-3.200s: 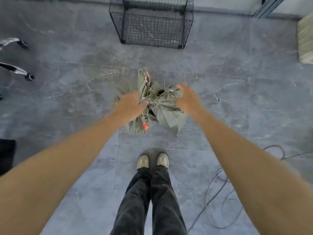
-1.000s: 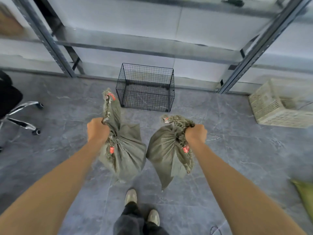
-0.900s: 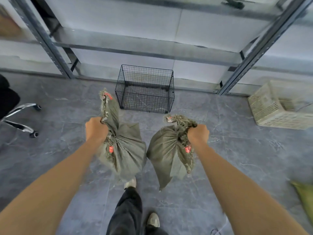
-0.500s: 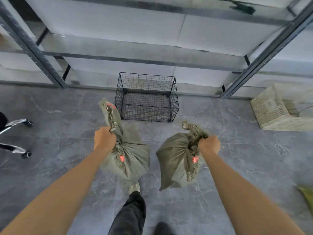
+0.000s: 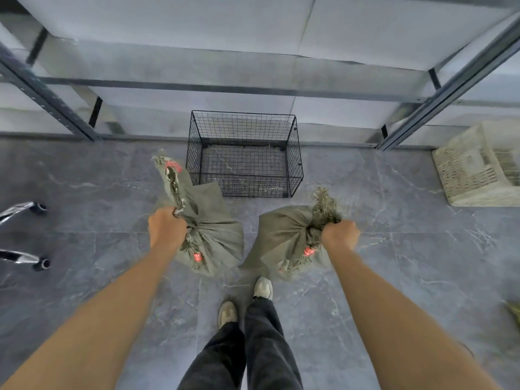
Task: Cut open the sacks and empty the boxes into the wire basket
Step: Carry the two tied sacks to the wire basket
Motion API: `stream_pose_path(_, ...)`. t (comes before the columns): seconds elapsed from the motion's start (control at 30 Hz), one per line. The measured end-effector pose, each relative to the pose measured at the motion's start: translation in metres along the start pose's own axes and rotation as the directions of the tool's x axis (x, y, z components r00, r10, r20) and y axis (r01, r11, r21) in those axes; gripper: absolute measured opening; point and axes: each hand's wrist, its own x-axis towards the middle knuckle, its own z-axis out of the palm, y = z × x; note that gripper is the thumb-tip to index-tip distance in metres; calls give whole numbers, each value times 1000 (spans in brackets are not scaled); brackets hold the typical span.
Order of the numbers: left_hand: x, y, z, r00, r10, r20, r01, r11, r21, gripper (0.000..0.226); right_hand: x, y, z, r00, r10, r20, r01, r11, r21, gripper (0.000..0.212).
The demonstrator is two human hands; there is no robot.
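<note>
The left hand [image 5: 166, 230] is closed into a fist, and its fingers [image 5: 169, 214] are curled tight around the gathered neck of the left sack [image 5: 216, 240]. The right hand [image 5: 340, 235] does the same with the neck of the right sack [image 5: 281, 235]. Only the backs of the hands are visible, so I cannot tell how the thumbs lie. Both sacks are of grey-green woven cloth with frayed tops, and each has a small red tie [image 5: 197, 257] low on its side. They hang side by side, a little apart, in front of the person's shoes [image 5: 263, 287].

The wire basket [image 5: 194, 156] stands on the floor [image 5: 98, 198] just behind the sacks, against the foot of a metal shelf rack [image 5: 47, 97]. The top of the left sack overlaps its front left corner in the view. The floor is of grey marbled tiles. A pale woven crate [image 5: 475, 170] stands at the right, and the chrome legs of a wheeled chair [image 5: 25, 257] show at the left edge.
</note>
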Motion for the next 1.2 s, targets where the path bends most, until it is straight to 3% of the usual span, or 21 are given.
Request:
stream_pose_path(0.23,23,35,17,965,-231,-126,231,973,-12,23,34,-39,16,993,117,9,-117,989,86,34)
stream_pose_path(0.43,49,57,53,893,-409,-188,388,911,-139,19,63,-67,30,989,144,-14,-140,977,158,30)
stream_pose_path(0.73,96,93,94,750,-621,-230,542,775,-325,28,104,-99,73,994,102,35,-103,994,37,32)
stream_pose_path(0.9,128,126,139,837,-518,-178,466,844,-266,27,141,-124,108,998,19,60,-20,999,28,29)
stream_pose_path(1.07,168,127,194,920,-390,29,390,907,-158,22,189,-134,156,926,-88,367,123,990,-74,24)
stream_pose_path(1.2,176,93,216,929,-319,187,321,947,20,25,217,-115,172,902,-48,430,107,988,-114,29)
